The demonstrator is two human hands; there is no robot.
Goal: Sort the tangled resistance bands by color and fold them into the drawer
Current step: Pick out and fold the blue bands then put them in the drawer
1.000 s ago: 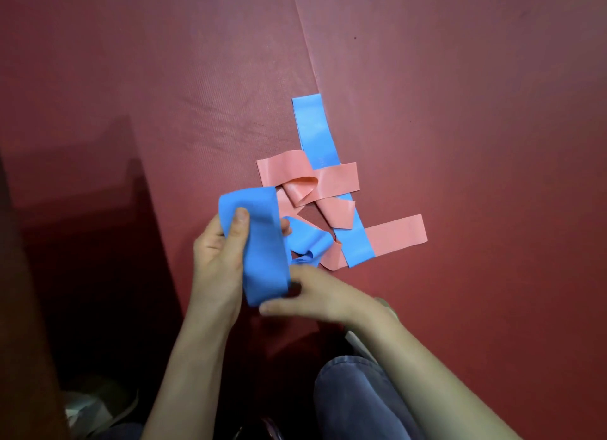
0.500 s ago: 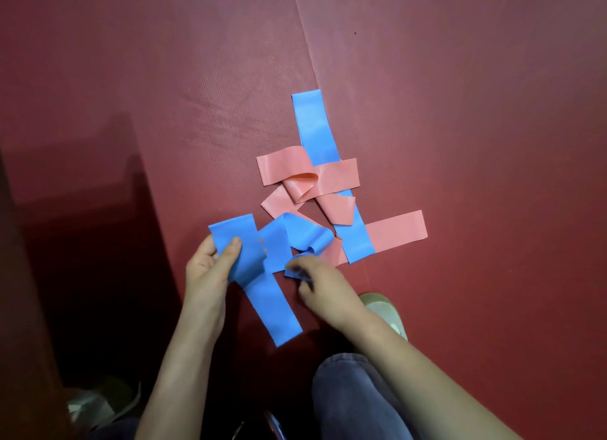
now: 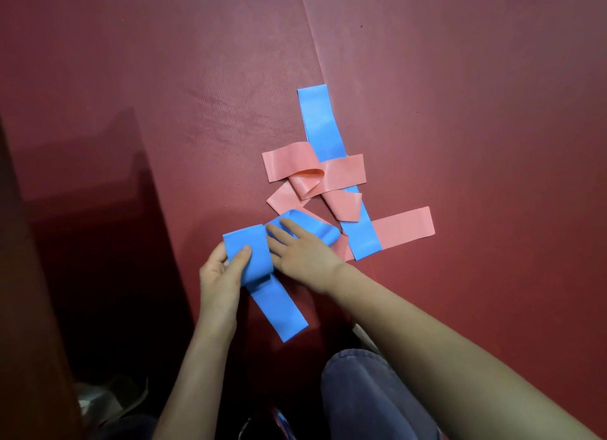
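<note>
A tangle of blue and pink resistance bands lies on the red mat. A long blue band runs from the far end down under the pink bands to a near end beside a pink strip. Nearer me, a second blue band is partly folded. My left hand pinches its folded part, thumb on top. My right hand lies flat with straight fingers on the same band's far loop. No drawer is visible.
A dark brown edge rises at the left, with deep shadow beside it. My knee in blue jeans sits at the bottom. A seam in the mat runs away from the bands.
The near blue band has been laid down onto the mat and folded over. My right hand moved from its lower end up onto the far loop; my left keeps its pinch.
</note>
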